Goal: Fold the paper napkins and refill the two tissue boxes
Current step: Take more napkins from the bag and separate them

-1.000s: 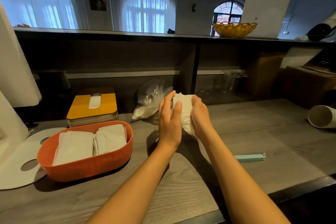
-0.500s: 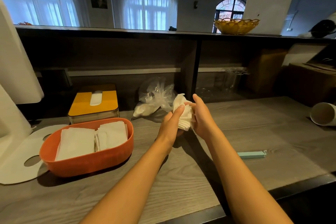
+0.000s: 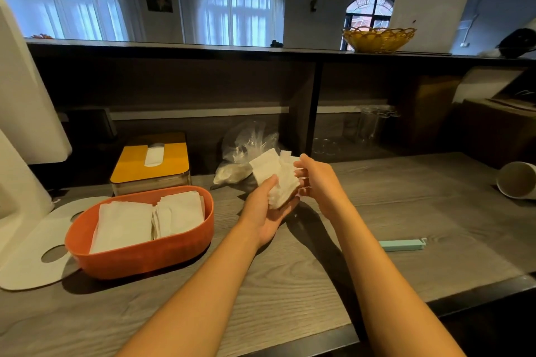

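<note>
Two hands above tabletop (image 3: 290, 284), left hand (image 3: 268, 213) palm-up gripping napkins (image 3: 275, 177) under thumb, right hand (image 3: 314, 180) pinching their far edge, orange box (image 3: 139, 252) holding folded stacks at left, yellow-lidded box (image 3: 152, 164) behind it.

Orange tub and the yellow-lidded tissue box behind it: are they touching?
Cannot tell. In the head view the orange tub's far rim overlaps the base of the yellow-lidded tissue box, hiding any contact or gap between them.

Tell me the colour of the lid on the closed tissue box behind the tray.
Yellow-orange lid, clearest in the head view.
</note>
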`<action>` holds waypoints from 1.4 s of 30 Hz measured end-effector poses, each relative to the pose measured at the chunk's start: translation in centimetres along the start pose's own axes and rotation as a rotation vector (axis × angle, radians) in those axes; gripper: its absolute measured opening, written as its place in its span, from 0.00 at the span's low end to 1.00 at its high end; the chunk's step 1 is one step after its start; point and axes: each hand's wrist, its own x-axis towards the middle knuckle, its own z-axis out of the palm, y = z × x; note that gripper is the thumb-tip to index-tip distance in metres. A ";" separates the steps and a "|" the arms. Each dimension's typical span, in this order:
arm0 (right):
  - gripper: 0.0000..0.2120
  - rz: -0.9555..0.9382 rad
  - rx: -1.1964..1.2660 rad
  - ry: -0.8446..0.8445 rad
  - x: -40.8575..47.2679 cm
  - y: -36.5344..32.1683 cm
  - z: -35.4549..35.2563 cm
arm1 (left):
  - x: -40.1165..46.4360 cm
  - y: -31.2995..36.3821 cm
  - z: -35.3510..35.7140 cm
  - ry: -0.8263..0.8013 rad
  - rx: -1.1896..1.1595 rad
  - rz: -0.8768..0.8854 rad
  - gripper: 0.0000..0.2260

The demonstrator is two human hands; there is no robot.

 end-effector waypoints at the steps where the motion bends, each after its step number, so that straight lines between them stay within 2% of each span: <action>1: 0.15 -0.017 -0.035 0.012 0.2 0.1 0.1 | 0.1 -0.1 0.0 0.008 0.029 0.001 0.12; 4: 0.15 -0.015 -0.068 -0.007 0.2 0.5 0.1 | 0.5 -0.4 -0.2 0.023 0.119 0.008 0.07; 8: 0.05 -0.047 -0.078 -0.043 0.0 1.0 -0.1 | 0.7 -0.5 -0.3 0.037 0.146 0.024 0.10; 12: 0.13 -0.122 -0.104 0.068 -0.1 1.0 -0.4 | 1.0 -0.3 -0.6 0.046 0.151 0.018 0.14; 14: 0.11 -0.147 -0.031 0.179 -0.2 0.4 -0.9 | 1.3 -0.1 -0.8 0.090 0.119 0.022 0.15; 16: 0.06 -0.128 0.181 0.215 -0.8 -0.7 -1.6 | 1.6 0.2 -1.0 0.144 0.061 0.015 0.17; 17: 0.03 -0.128 0.321 0.168 -1.0 -1.1 -1.9 | 1.7 0.3 -1.1 0.156 0.025 0.005 0.16; 19: 0.04 -0.139 0.517 0.002 -1.5 -1.6 -2.3 | 1.2 0.6 -0.9 0.126 -0.042 -0.011 0.14; 22: 0.13 -0.019 0.475 -0.184 -1.7 -1.1 -1.4 | 0.9 0.7 -0.8 -0.009 -0.108 -0.014 0.22; 25: 0.18 0.100 0.221 -0.186 -1.5 -0.4 -0.4 | 0.8 0.6 -0.8 -0.075 -0.096 -0.021 0.26; 28: 0.10 0.020 0.014 -0.205 -1.0 0.2 -0.6 | 0.5 0.5 -0.5 -0.059 -0.032 0.005 0.19; 31: 0.03 -0.093 -0.111 -0.125 -0.9 0.5 -0.9 | 0.6 0.4 -0.8 -0.015 0.051 0.020 0.12; 34: 0.06 -0.210 -0.088 -0.093 -0.9 0.3 -1.2 | 0.6 0.3 -0.8 0.005 0.049 0.019 0.11; 38: 0.05 -0.336 0.046 -0.038 -0.6 -0.1 -1.8 | 0.4 0.6 -0.7 -0.024 -0.049 -0.010 0.18; 40: 0.07 -0.322 0.221 -0.120 -0.7 -0.5 -2.1 | 0.3 0.7 -0.8 -0.031 -0.054 -0.020 0.21; 42: 0.11 -0.266 0.368 -0.278 -1.0 -0.8 -2.4 | 0.2 0.6 -0.8 -0.030 -0.053 -0.039 0.22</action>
